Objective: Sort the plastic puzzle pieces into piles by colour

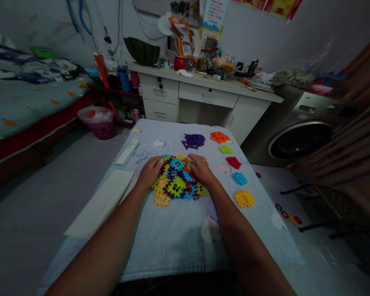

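Note:
A mixed heap of plastic interlocking building pieces [176, 187], in yellow, green, blue, purple and red, lies on the cloth-covered table. Against its left side rests my left hand [150, 170], fingers reaching along the edge of the heap. My right hand [201, 168] touches the upper right side, its fingers apart over the pieces. Neither hand visibly grips a piece. Single-colour piles lie beyond and to the right: purple pieces [193, 141], orange pieces [219, 137], green pieces [226, 149], red pieces [233, 162], blue pieces [239, 178] and yellow pieces [244, 199].
On the table's left lie a narrow white box [128, 152] and a long pale flat item [101, 203]. A cluttered white desk [160, 91] stands behind the table. To the right are a washing machine [296, 123] and a low dark chair [342, 205].

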The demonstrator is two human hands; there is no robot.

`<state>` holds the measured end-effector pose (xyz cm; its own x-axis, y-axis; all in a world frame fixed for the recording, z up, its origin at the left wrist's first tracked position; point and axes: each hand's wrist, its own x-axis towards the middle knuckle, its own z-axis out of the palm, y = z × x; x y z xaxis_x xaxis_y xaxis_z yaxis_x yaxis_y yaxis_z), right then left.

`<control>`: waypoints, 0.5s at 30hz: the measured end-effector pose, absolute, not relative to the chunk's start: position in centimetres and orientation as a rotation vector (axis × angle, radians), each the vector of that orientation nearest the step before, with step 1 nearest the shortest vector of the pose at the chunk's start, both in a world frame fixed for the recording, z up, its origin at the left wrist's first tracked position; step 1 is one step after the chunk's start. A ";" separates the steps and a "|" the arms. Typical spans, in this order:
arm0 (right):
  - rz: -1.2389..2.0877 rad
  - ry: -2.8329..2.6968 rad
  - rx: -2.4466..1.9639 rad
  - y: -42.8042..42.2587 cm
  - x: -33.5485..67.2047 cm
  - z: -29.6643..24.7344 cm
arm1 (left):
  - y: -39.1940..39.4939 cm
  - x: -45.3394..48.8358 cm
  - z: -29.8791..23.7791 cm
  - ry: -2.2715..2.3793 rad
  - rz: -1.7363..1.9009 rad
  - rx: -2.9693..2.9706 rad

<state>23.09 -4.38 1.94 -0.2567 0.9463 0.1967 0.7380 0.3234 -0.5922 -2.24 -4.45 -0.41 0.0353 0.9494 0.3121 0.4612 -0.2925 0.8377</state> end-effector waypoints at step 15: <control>0.953 -1.938 -1.414 -0.4 24.5 4.4 | -4.5 -2.3 -0.1 1.407 1.338 1.567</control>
<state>24.50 -0.41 4.38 -0.2927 0.9559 0.0251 0.5635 0.1936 -0.8031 -2.34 -4.50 -0.10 -0.0890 0.9600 0.2656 0.3140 -0.2260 0.9221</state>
